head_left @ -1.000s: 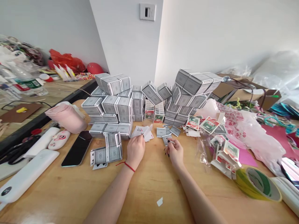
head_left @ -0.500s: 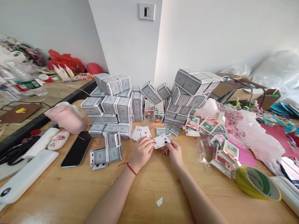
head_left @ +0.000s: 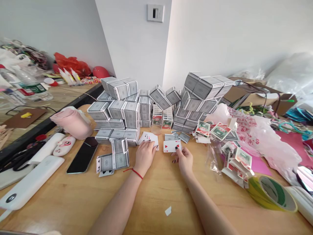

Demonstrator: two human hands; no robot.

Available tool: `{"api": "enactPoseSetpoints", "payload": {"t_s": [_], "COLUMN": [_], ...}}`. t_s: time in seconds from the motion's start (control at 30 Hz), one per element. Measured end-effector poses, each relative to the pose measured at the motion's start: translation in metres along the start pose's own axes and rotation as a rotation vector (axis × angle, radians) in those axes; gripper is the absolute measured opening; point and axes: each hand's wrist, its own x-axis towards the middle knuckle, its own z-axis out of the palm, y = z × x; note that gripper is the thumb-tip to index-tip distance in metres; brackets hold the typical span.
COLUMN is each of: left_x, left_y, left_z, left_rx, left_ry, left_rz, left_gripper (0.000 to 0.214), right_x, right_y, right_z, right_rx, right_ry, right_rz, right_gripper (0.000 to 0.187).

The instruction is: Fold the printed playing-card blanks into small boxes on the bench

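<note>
My right hand (head_left: 184, 159) pinches a face-up playing card with red hearts (head_left: 171, 146) and holds it just above the wooden table (head_left: 156, 199). My left hand (head_left: 144, 154), with a red string at the wrist, rests with curled fingers on a fanned pile of face-up cards (head_left: 148, 137). Several face-down grey-backed cards (head_left: 174, 137) lie just beyond the held card. Behind both hands rises a wall of stacked grey-patterned card decks (head_left: 122, 111).
An open deck box with cards (head_left: 114, 159) lies left of my left hand. A black phone (head_left: 82, 155), a pink pouch (head_left: 70, 122) and white cases (head_left: 31, 181) sit farther left. Loose card boxes in plastic (head_left: 234, 156), pink bags and a yellow-green tape roll (head_left: 274, 192) crowd the right.
Both hands met over a heart card half a second ago. Now my right hand holds that card alone, slightly right, and my left hand has gone back onto the fanned pile.
</note>
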Motion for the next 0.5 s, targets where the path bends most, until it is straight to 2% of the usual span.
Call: {"api": "enactPoseSetpoints", "payload": {"t_s": [0.07,0.23,0.37,0.5], "left_x": [-0.0004,-0.0018,-0.0019,-0.0025], "left_y": [0.0000,0.0000,0.0001,-0.0013], "left_z": [0.0000,0.0038,0.0060,0.0058], "left_rx": [0.003,0.007,-0.022,-0.046], "left_ry": [0.002,0.038,0.060,0.168], "left_rz": [0.001,0.010,-0.007,-0.059], "left_gripper": [0.016,0.036,0.024,0.026], "right_x": [0.0002,0.0018,0.0021,0.0012], "right_y": [0.0011,0.0034,0.0032,0.0016], "right_z": [-0.0001,0.0002,0.0007,0.0014], "right_rx": [-0.001,-0.023,-0.021,0.009], "right_ry": [-0.003,-0.023,-0.061,-0.101], "right_rz": [-0.007,-0.011,-0.025,-0.022], "right_gripper": [0.033,0.034,0.033,0.030]}}
